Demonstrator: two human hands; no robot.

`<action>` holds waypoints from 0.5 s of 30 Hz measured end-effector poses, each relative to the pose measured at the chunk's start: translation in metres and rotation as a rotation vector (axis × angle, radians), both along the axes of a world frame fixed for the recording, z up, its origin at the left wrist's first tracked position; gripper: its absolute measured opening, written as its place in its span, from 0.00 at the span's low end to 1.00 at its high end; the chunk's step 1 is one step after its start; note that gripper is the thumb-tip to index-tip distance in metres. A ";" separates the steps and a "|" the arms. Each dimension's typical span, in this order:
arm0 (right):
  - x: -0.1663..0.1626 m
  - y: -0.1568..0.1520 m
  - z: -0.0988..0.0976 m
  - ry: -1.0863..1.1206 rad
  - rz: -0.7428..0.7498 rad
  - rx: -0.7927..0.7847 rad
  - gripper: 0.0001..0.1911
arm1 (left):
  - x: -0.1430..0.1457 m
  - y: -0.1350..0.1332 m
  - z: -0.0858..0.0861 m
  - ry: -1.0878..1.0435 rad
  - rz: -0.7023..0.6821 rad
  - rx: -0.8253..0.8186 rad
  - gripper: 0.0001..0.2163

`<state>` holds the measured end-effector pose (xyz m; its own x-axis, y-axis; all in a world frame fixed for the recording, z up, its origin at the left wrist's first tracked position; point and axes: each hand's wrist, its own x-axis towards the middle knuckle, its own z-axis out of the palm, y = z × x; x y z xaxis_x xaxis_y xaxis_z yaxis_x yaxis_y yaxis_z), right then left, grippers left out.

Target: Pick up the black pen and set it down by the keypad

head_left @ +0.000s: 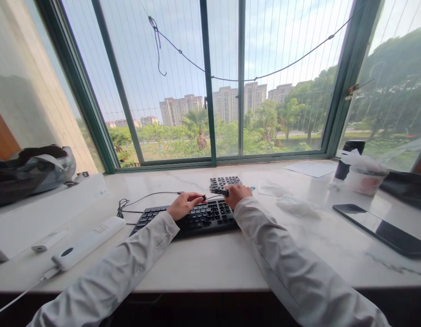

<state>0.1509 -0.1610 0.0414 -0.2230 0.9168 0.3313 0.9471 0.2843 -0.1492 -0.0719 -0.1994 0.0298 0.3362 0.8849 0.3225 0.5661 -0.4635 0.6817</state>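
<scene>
A black keyboard (213, 217) lies on the marble counter, with paler patches in its middle where some keycaps look to be off. Over its upper edge my left hand (183, 204) pinches a small black piece (204, 197), too small to make out clearly. My right hand (238, 194) is closed around a slim dark tool (220, 191), its dark end pointing left toward my left fingers. A bit of blue shows beyond the right hand. Just behind the keyboard, loose black keycaps (226, 181) are laid out in rows.
A black cable (122, 206) coils left of the keyboard. Nearby are a white power strip (91, 243) and a white box (53, 204) under a dark bag. On the right lie clear plastic (295, 205), a phone (384, 227) and a bagged cup (365, 175). Windows (227, 154) stand behind.
</scene>
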 end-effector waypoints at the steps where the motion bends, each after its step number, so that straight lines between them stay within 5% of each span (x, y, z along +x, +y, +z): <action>1: 0.005 0.003 0.001 -0.025 -0.021 -0.009 0.12 | -0.002 0.001 0.001 0.024 0.018 0.016 0.19; 9: 0.044 0.025 0.005 0.001 -0.249 -0.086 0.14 | -0.002 0.039 0.015 0.457 0.136 0.317 0.13; 15: 0.050 0.031 -0.002 0.015 -0.246 -0.105 0.14 | 0.030 0.085 0.015 0.721 0.202 0.310 0.12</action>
